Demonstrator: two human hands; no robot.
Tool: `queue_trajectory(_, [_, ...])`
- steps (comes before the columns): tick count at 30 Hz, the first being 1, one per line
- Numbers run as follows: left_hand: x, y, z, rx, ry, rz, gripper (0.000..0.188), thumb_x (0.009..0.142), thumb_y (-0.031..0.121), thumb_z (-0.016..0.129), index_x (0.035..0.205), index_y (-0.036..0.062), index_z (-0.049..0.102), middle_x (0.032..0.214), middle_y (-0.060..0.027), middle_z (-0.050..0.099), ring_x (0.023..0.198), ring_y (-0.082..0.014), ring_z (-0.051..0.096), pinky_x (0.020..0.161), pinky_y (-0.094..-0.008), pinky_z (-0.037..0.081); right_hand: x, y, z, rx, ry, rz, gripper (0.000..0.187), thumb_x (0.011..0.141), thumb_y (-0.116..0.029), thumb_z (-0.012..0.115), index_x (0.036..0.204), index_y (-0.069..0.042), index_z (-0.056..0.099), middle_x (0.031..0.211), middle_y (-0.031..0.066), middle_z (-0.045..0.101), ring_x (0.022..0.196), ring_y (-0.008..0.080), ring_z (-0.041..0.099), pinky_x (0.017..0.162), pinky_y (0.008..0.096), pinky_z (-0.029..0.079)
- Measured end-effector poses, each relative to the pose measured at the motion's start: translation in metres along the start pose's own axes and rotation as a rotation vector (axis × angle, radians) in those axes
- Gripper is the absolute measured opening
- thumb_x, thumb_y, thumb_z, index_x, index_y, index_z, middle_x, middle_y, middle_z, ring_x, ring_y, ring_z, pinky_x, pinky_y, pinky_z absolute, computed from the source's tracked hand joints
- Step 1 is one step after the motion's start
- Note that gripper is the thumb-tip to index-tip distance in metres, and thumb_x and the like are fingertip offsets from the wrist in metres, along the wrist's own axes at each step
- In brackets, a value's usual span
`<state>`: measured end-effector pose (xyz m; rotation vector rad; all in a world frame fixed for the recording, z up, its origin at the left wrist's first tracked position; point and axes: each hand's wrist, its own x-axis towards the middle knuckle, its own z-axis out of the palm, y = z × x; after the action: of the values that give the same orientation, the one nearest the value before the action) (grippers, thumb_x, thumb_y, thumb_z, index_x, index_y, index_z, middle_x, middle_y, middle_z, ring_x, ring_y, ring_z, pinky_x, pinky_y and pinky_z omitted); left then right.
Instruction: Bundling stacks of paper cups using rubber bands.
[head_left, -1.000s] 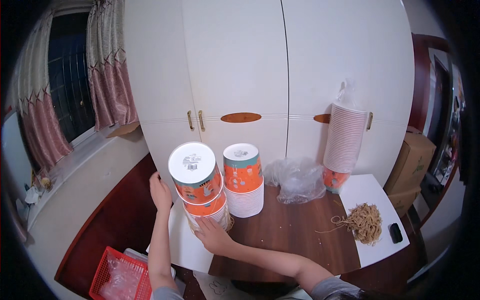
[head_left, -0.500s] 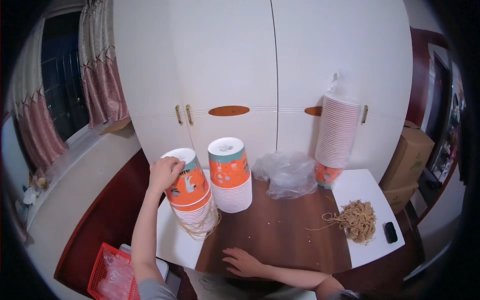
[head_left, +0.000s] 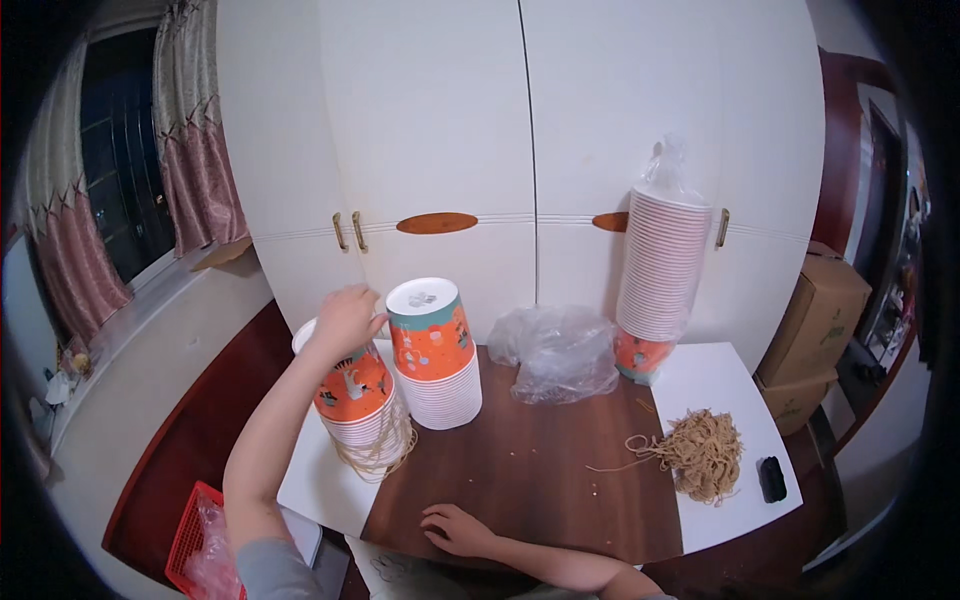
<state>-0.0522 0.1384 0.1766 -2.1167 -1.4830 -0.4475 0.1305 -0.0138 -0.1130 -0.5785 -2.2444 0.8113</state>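
Two upside-down stacks of paper buckets stand at the table's left, orange and teal with animal pictures above the stacked white rims. My left hand [head_left: 350,318] is over the top of the left stack [head_left: 355,385], its thumb apart and close to the right stack [head_left: 433,345]; whether it touches either stack is unclear. Its other fingers point away and are partly hidden. Tan rubber bands [head_left: 385,450] hang loosely round the left stack's lower part. My right hand [head_left: 457,528] rests at the table's near edge, fingers loosely spread, holding nothing.
A crumpled clear plastic bag [head_left: 560,355] lies at the back, beside a tall bagged stack of buckets [head_left: 668,265]. To the right are a heap of rubber bands [head_left: 705,455] and a small black object [head_left: 772,480]. A red basket [head_left: 185,540] stands lower left; cardboard boxes [head_left: 812,320] are far right.
My left hand has shifted from the left side of the left stack's top across it, toward the right stack. The whole view has moved slightly; my right hand stays at the near edge.
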Motion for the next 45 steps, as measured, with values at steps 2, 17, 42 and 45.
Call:
queue_trajectory(2, [0.018, 0.017, 0.012, -0.019, -0.022, 0.019, 0.026, 0.074, 0.029, 0.057, 0.083, 0.0043, 0.058, 0.085, -0.0121, 0.056, 0.083, -0.0263, 0.055, 0.075, -0.0395, 0.042, 0.0, 0.0, 0.001, 0.001, 0.004, -0.017, 0.018, 0.077, -0.014, 0.055, 0.092, -0.003, 0.054, 0.106, 0.0141, 0.049, 0.101, 0.0298, 0.046, 0.086, 0.0353, 0.038])
queue_trajectory(17, [0.062, 0.026, 0.056, -0.349, -0.147, 0.124, 0.018, 0.068, 0.017, 0.064, 0.069, 0.0029, 0.053, 0.078, -0.0133, 0.053, 0.077, -0.0304, 0.054, 0.067, -0.0379, 0.043, -0.004, 0.01, 0.01, -0.001, 0.073, -0.106, 0.014, 0.077, -0.012, 0.054, 0.088, -0.003, 0.053, 0.098, 0.0114, 0.05, 0.094, 0.0277, 0.048, 0.083, 0.0349, 0.039])
queue_trajectory(42, [-0.086, 0.052, -0.041, -2.069, 0.241, -0.664, 0.025, 0.09, 0.021, 0.039, 0.102, 0.001, 0.046, 0.095, -0.0105, 0.056, 0.078, -0.0174, 0.059, 0.065, -0.0293, 0.052, 0.013, -0.044, -0.096, 0.639, 0.732, 0.045, 0.042, 0.082, -0.011, 0.051, 0.119, -0.004, 0.032, 0.109, 0.0102, 0.045, 0.095, 0.018, 0.047, 0.081, 0.0299, 0.04])
queue_trajectory(45, [-0.121, 0.072, 0.006, -2.277, 0.114, -0.683, 0.028, 0.09, 0.021, 0.037, 0.104, -0.0012, 0.046, 0.101, -0.0124, 0.054, 0.088, -0.0202, 0.057, 0.074, -0.0325, 0.05, 0.004, -0.054, -0.124, 0.744, 0.846, -0.029, 0.056, 0.084, -0.03, 0.047, 0.127, -0.003, 0.023, 0.12, 0.0106, 0.038, 0.108, 0.02, 0.04, 0.091, 0.0345, 0.031])
